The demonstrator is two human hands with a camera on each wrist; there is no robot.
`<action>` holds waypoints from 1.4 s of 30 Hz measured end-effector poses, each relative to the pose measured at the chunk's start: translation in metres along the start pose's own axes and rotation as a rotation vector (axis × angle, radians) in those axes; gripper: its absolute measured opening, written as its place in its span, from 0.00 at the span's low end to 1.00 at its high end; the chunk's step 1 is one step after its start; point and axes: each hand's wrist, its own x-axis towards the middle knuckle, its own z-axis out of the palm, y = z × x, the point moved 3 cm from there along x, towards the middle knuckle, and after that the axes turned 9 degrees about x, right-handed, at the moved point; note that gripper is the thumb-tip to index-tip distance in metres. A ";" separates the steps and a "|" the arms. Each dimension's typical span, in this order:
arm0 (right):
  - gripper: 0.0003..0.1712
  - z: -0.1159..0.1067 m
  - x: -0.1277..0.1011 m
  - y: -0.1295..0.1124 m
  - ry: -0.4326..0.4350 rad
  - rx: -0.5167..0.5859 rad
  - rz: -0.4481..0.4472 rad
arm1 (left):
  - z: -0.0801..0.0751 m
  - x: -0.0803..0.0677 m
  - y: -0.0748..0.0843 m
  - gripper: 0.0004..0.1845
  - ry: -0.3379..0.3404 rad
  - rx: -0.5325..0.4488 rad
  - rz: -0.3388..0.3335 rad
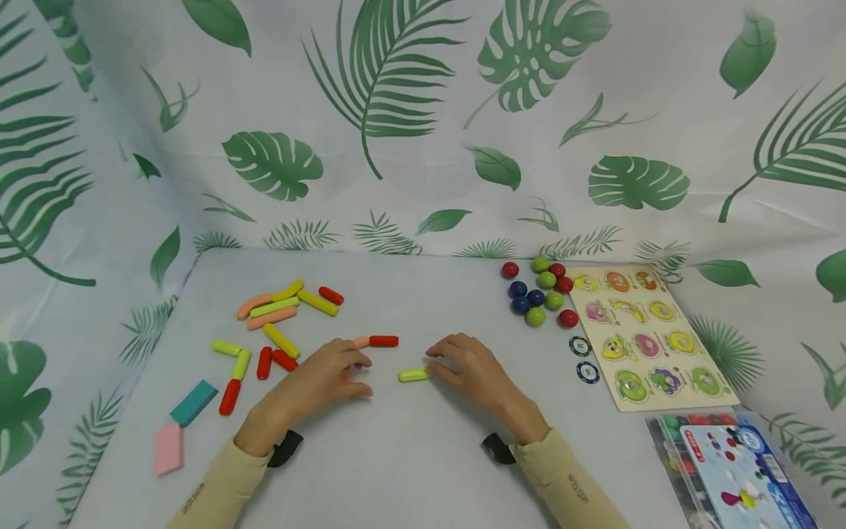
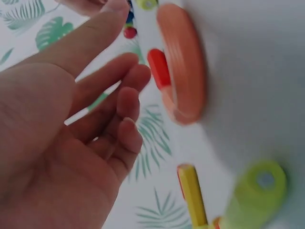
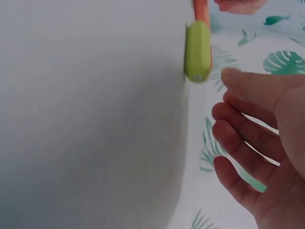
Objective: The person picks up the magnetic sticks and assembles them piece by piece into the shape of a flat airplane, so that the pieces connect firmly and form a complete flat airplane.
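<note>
The person's left hand rests palm-down on the white table, fingers relaxed and holding nothing, just beside a curved salmon-orange stick joined end to end with a short red stick. The right hand lies loose too, empty, its fingertips next to a short lime-green stick lying flat between both hands.
</note>
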 end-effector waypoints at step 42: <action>0.11 0.043 0.015 -0.039 -0.178 -0.014 -0.103 | 0.012 -0.001 -0.009 0.13 0.094 0.053 0.182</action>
